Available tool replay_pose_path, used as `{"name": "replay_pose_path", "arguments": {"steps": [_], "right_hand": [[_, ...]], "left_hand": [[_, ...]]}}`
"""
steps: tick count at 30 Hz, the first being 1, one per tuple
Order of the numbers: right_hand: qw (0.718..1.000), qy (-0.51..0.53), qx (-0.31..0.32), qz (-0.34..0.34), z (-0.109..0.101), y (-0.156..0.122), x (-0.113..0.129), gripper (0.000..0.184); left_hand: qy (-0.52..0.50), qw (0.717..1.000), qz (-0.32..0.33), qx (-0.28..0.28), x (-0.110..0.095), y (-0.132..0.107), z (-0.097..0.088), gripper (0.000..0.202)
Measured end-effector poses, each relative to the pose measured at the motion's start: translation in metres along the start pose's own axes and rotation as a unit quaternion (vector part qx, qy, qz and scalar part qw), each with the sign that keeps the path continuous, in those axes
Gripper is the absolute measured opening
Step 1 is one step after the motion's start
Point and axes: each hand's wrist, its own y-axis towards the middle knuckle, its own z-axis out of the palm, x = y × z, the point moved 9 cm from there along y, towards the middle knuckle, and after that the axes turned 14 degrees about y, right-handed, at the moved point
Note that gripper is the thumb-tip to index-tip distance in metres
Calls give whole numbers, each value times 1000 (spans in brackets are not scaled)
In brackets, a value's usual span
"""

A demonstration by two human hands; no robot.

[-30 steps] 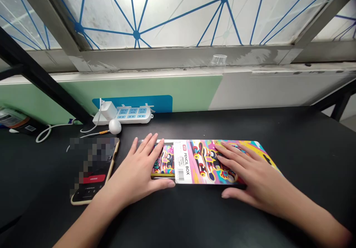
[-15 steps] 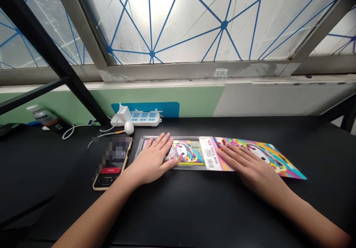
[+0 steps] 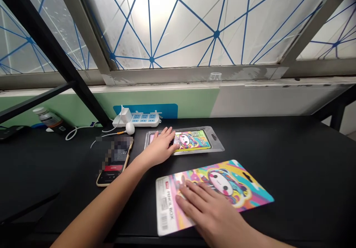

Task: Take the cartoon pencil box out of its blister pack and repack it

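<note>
View from the head camera, looking forward and down at a black bench [image 3: 292, 155]. We see two flat printed items, each under one open hand.

Upper centre: a clear plastic tray [image 3: 218, 148] holds a pencil box [image 3: 193, 140] with a cartoon print. We note that its long axis runs left to right, roughly parallel to the far edge of the bench. The left grip [image 3: 160, 146] rests palm down over the tray's left end. Its fingers are spread apart and lie flat, clamped on nothing, so this hand is the nearer one to the tray.

Lower right: a printed card [image 3: 236, 183] lies closer to the person, apart from the tray and below its right half. Its long axis slants from the near left up to the far right, and a pale barcode strip [image 3: 164, 207] marks its near-left end. The right grip [image 3: 208, 211] lies flat on the card's near half, fingers apart and pointing toward the strip, with nothing pinched. This hand is the nearer one to the card and the farther from the tray.

Left of the tray: a phone [image 3: 112, 162] with a blurred screen lies just beside the left wrist. Behind the tray: a white power strip [image 3: 144, 119] sits against the wall.
</note>
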Motion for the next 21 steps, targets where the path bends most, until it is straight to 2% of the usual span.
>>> {"name": "replay_pose_path", "arguments": {"steps": [3,4,6,7,9,12,15,18,21], "right_hand": [[995,86,38,32,20,29,-1,63],[992,111,35,39,19,37,-6,62],[988,147,9,43,5,50,-19,43],[988,147,-8,48,-4,55,-29,35],[990,114,-34,74,-24,61,-57,33],[986,48,-46,150,-47,61,-115,25],[982,42,-24,183,-56,59,-161,40],[981,45,10,186,-53,60,-184,51],[982,40,36,179,-49,69,-191,52]], "left_hand": [[0,1000,6,-8,-9,2,2,59],[1,1000,9,-10,-12,2,2,57],[3,1000,18,-14,-16,0,-1,53],[4,1000,22,-15,-17,-2,-3,51],[8,1000,24,-16,-15,-6,-9,49],[17,1000,19,-9,-7,-12,-15,56],[27,999,23,7,-1,-16,-11,69],[36,999,22,12,1,-18,-4,72],[47,999,21,0,0,-17,-1,74]]}}
